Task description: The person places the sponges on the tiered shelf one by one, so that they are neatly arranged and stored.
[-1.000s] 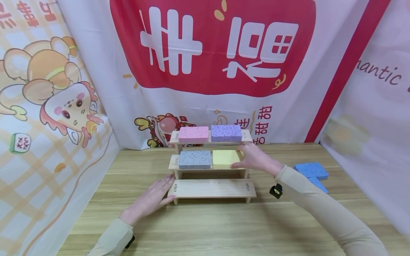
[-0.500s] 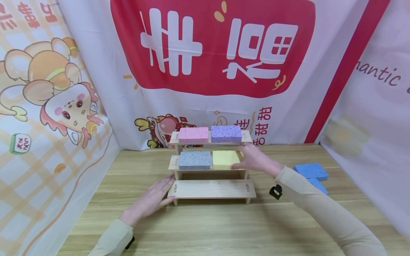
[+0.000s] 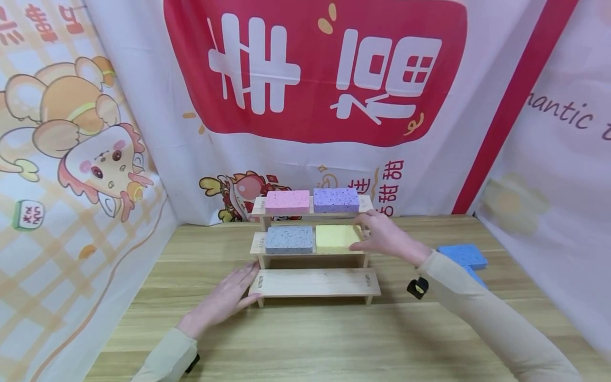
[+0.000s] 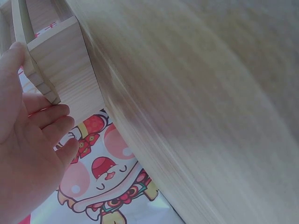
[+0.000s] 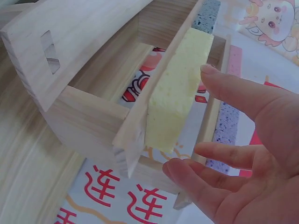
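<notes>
A three-tier wooden display rack (image 3: 315, 282) stands on the table. My left hand (image 3: 221, 300) holds the left end of its bottom shelf, thumb at the front edge and fingers behind, as the left wrist view shows. On the middle shelf lie a grey-blue speckled sponge (image 3: 289, 240) and a yellow sponge (image 3: 336, 236). My right hand (image 3: 389, 236) is at the right end of the yellow sponge, fingers spread. In the right wrist view, the thumb tip overlaps the sponge's edge and the other fingers are apart from it. Pink (image 3: 287, 201) and purple (image 3: 336, 200) sponges sit on the top shelf.
Two blue sponges (image 3: 464, 256) lie on the table at the right, one partly under the other. A printed cloth (image 3: 305, 159) hangs behind the rack, and more cloth walls stand at left and right.
My right hand has drawn slightly right, away from the yellow sponge, which stays on the middle shelf. The left hand keeps its place on the rack.
</notes>
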A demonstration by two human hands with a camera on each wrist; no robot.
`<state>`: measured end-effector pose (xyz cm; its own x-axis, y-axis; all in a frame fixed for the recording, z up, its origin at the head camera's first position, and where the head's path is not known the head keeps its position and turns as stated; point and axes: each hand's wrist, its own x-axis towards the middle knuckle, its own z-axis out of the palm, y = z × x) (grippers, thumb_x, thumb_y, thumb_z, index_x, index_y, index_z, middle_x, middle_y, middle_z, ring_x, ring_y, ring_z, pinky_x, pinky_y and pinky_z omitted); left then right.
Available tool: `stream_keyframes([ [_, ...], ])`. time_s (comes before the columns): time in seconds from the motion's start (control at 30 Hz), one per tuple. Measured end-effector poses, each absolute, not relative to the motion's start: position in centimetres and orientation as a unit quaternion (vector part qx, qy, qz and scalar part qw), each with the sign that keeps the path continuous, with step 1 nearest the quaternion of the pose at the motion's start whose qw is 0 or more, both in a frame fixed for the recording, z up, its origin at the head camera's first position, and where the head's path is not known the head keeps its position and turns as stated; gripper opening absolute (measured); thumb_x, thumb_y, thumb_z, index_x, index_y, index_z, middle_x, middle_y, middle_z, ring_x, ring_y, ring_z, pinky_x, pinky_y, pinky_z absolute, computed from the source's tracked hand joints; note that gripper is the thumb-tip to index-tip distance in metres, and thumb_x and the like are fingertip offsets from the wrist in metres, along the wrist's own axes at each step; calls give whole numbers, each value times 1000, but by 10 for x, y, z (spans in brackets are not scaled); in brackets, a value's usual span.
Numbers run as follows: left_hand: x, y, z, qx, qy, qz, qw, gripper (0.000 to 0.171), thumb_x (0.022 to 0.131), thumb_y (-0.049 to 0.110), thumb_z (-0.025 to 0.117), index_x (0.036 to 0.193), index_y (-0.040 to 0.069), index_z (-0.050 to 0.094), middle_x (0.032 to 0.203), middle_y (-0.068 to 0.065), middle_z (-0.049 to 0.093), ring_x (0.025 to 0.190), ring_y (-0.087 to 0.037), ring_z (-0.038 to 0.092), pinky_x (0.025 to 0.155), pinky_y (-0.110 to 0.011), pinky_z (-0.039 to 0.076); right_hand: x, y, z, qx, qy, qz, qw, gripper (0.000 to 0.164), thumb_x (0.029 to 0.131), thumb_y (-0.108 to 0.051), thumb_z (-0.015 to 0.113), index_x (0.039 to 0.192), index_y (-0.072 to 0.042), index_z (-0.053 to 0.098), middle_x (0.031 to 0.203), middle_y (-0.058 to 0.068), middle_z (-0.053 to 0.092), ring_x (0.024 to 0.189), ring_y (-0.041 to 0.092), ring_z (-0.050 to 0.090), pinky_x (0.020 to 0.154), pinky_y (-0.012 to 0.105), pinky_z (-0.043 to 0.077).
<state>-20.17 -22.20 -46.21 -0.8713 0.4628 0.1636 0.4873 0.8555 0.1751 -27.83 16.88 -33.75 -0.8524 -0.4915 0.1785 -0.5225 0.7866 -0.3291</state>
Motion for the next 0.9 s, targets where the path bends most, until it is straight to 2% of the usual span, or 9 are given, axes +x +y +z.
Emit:
stream_keyframes([
  [0.13,-202,-223,-463,-250,-961,-101,63,77,98,49,54,150,-4,35,158,-21,33,145,-38,39,122,-53,29,-274,175,-336,279,-938,194,64,61,74,-30,87,121,2,64,118,23,67,103,35,65,88,48,60],
  [0.33,-202,-223,-464,-253,-960,-100,66,77,98,50,54,150,-4,35,158,-20,33,145,-38,39,121,-53,30,-271,187,-337,276,-935,214,68,59,77,-27,85,125,-1,63,119,22,67,95,33,68,77,40,62],
  [0.5,-201,-223,-465,-253,-959,-107,70,76,98,49,54,150,-4,35,158,-20,33,145,-38,39,121,-54,30,-268,197,-336,261,-934,232,71,61,79,-26,84,129,1,60,123,23,65,101,38,69,82,43,63],
  [0.7,-202,-223,-464,-253,-959,-109,69,76,98,48,55,150,-4,36,158,-21,33,145,-38,39,121,-55,30,-264,208,-336,244,-937,237,81,57,81,-23,83,128,1,61,122,23,65,100,36,67,82,45,63],
  [0.9,-203,-224,-465,-258,-958,-101,73,76,98,48,55,150,-3,35,158,-20,33,145,-37,39,121,-53,30,-261,219,-338,211,-951,215,75,59,82,-28,82,129,2,60,123,24,65,103,36,67,83,47,63],
])
